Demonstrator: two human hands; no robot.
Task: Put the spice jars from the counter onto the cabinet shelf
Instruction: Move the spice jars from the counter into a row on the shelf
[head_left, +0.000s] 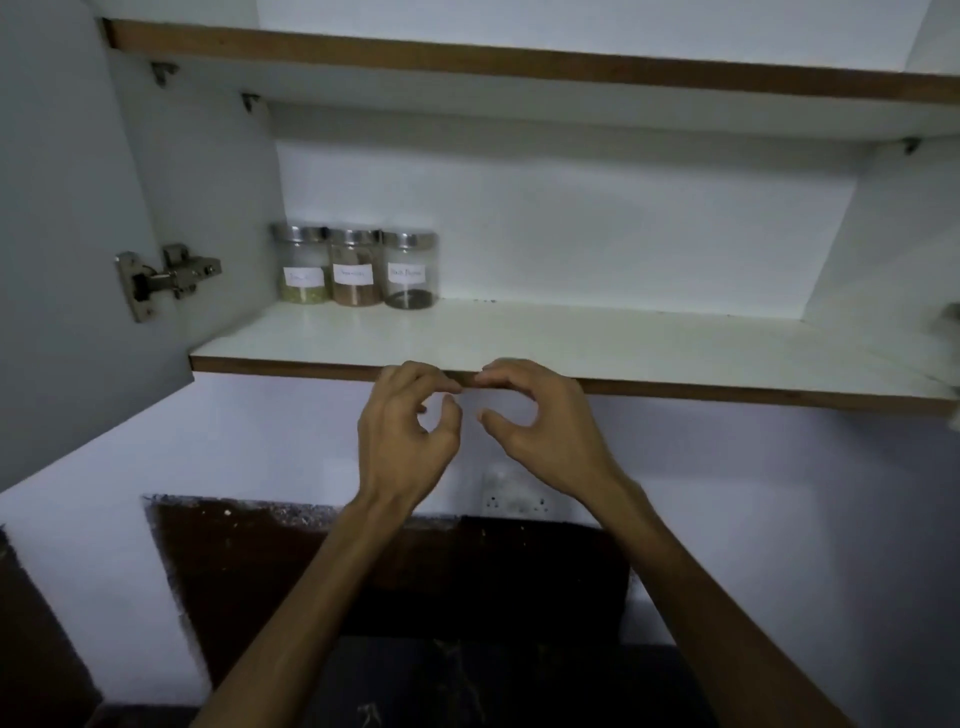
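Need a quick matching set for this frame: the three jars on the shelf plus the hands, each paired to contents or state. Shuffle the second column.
Things:
1. left clear glass jar with steel lid
2. middle clear glass jar with steel lid
3. right clear glass jar with steel lid
4. both hands

Contents or state:
A. dark grains at the bottom
B. holding nothing, fingers loosely curled, in front of the white shelf's brown front edge
C. greenish contents
D. pinkish-brown contents

Pairs: 1-C, 2-D, 3-A, 4-B
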